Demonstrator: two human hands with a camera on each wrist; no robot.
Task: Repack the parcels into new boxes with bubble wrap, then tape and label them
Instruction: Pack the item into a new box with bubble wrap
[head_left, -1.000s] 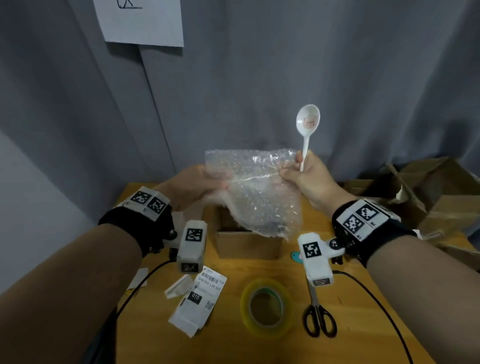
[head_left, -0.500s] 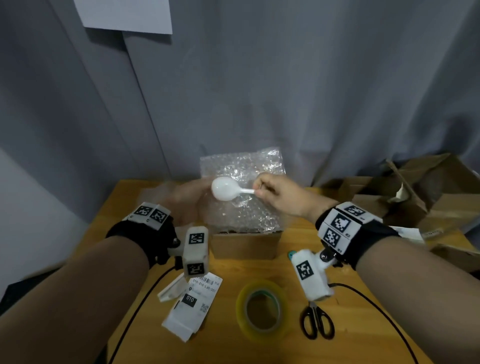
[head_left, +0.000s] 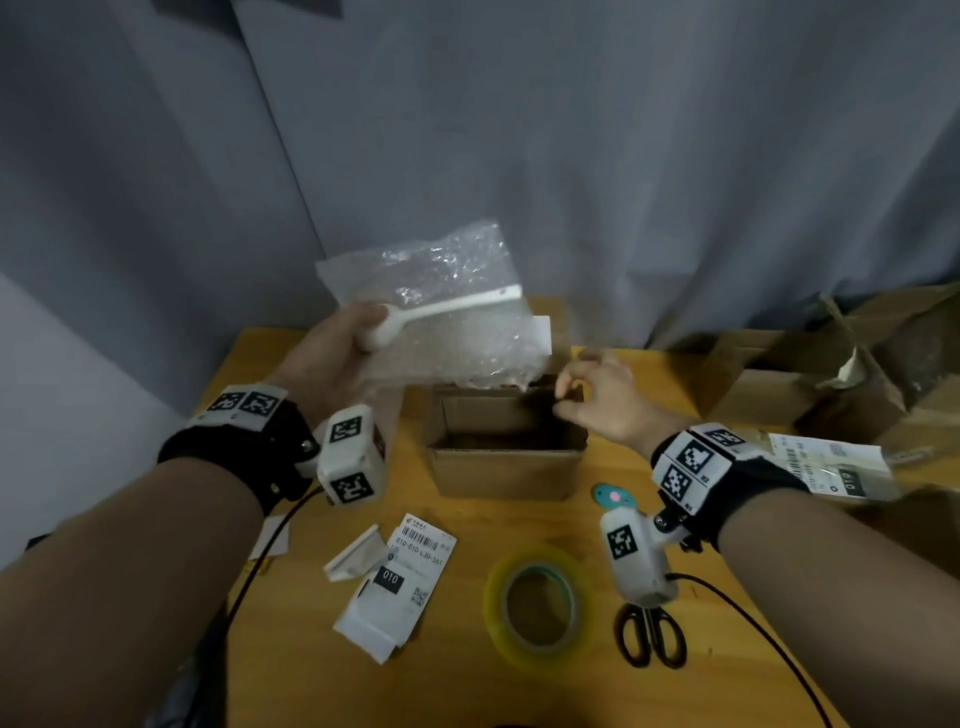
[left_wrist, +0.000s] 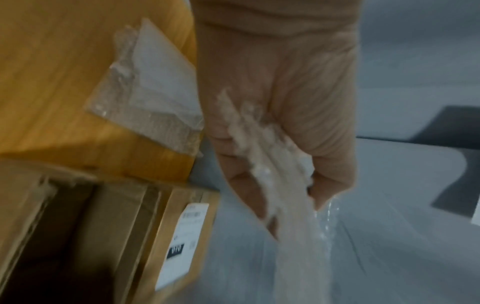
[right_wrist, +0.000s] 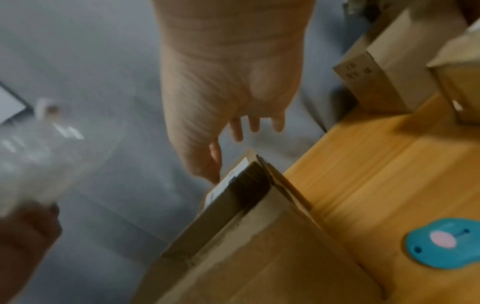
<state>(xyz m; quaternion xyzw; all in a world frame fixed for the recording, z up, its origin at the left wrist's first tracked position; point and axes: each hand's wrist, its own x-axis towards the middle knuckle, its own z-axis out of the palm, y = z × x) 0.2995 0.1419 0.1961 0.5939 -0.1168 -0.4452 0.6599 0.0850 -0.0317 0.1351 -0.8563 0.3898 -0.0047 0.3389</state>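
Left hand (head_left: 337, 353) is up over the table's far left, pinching the spoon (head_left: 447, 312) by its bowl against the wrap (head_left: 436, 306), the handle lying across the sheet and pointing right. Right hand (head_left: 592, 400) hovers at the box's (head_left: 504, 467) far right corner, fingers loosely curled, nothing visibly in them.

How it'll handle, by my reckoning: spoon is light, stiff, smooth plastic, likely to slide on the film; best pinned at the bowl while the free hand folds. Wrap is soft and floppy, light as air, so take it by an edge or corner and roll it round the handle.

Views now: the head view alone shows spoon and sheet together, plus tape (head_left: 537, 603), scissors (head_left: 649, 634) and labels (head_left: 400, 577) near the front edge. Left wrist shows wrap bunched edge-on in the grip, spoon hidden, and a label on the box's outer side. Right wrist, blurred, shows thumb just beside the box rim, and a teal disc (right_wrist: 444, 242) on the table
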